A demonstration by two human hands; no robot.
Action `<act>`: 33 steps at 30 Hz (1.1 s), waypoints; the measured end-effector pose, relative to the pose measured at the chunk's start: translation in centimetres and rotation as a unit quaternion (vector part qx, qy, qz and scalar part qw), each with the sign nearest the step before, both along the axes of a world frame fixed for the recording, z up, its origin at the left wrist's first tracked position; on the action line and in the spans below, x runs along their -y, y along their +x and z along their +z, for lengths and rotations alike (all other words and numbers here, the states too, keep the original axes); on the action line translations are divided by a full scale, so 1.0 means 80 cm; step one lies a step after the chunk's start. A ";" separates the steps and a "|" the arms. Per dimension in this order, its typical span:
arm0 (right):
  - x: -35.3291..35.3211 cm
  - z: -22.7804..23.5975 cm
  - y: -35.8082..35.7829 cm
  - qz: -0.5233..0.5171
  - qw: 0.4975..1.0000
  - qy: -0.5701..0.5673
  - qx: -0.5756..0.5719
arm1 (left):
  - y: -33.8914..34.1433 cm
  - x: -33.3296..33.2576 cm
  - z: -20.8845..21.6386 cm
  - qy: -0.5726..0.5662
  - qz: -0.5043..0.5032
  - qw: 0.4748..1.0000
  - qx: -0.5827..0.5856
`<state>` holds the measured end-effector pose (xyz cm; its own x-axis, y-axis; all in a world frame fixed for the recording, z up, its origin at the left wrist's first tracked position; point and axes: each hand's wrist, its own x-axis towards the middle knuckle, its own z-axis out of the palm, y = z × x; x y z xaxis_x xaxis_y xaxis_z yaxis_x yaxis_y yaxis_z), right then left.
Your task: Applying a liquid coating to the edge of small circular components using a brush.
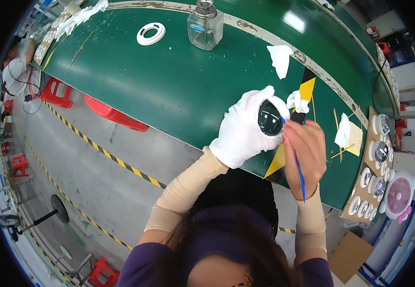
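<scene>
My left hand point(240, 131), in a white glove, is wrapped round a white round housing with a dark glossy dome point(270, 118), the dome facing up. My bare right hand point(308, 155) pinches a slim blue stick-like tool point(301, 178). The tool's upper tip meets the right rim of the dome; its lower end sticks out below my fingers. Much of the housing is hidden by the glove. Both hands are over the near edge of the green table point(169, 81). Just beyond them lies a crumpled white wipe point(298, 101).
A glass bottle with a metal top point(206, 31) and a white ring point(161, 36) stand farther back. Thin wooden sticks point(313, 105) and a yellow pad point(354, 141) lie right. A cardboard sheet point(360, 191) holds domes and rings beside a pink fan point(398, 195). Another person point(21, 71) sits far left.
</scene>
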<state>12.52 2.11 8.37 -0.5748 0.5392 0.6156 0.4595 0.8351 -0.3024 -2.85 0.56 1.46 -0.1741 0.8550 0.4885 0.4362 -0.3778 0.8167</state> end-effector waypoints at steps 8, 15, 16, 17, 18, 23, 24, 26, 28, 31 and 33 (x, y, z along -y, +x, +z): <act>0.005 -0.002 0.005 -0.007 1.000 -0.003 -0.007 | 0.003 -0.005 -0.010 0.003 0.018 1.000 -0.018; 0.013 0.000 0.010 -0.020 1.000 -0.009 0.011 | 0.006 0.000 -0.004 -0.041 0.018 0.999 -0.005; 0.015 0.005 0.010 -0.020 0.999 -0.033 0.010 | 0.005 -0.002 -0.004 -0.010 0.022 1.000 -0.019; 0.011 0.007 0.007 -0.022 0.999 -0.035 0.011 | 0.004 -0.003 -0.005 0.021 0.025 0.999 -0.032; 0.002 0.008 0.000 -0.007 1.000 -0.022 0.012 | 0.004 -0.003 -0.009 0.019 0.023 0.999 -0.031; -0.001 -0.001 0.011 0.024 0.999 -0.027 0.005 | -0.008 -0.007 -0.013 0.007 -0.029 0.999 -0.021; -0.002 -0.002 0.017 0.025 0.999 -0.027 0.007 | -0.008 -0.007 -0.010 0.007 -0.029 0.999 -0.019; -0.001 -0.003 0.023 0.044 0.999 -0.025 0.005 | -0.009 -0.005 -0.005 -0.016 -0.024 0.999 -0.026; -0.004 -0.006 0.021 0.060 0.998 -0.008 0.008 | -0.010 -0.005 -0.008 -0.013 -0.024 0.999 -0.026; -0.014 -0.010 0.014 0.074 0.996 0.040 0.010 | -0.010 -0.005 -0.009 -0.017 -0.029 0.999 -0.016; -0.015 -0.010 0.012 0.071 0.995 0.070 0.009 | -0.009 -0.005 -0.008 -0.026 -0.032 0.999 -0.005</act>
<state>13.46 3.28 7.55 -0.6508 0.3609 0.6679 0.3372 0.9257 -0.1716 -3.54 0.92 0.84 -0.1138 0.8889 0.4437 0.4202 -0.3617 0.8323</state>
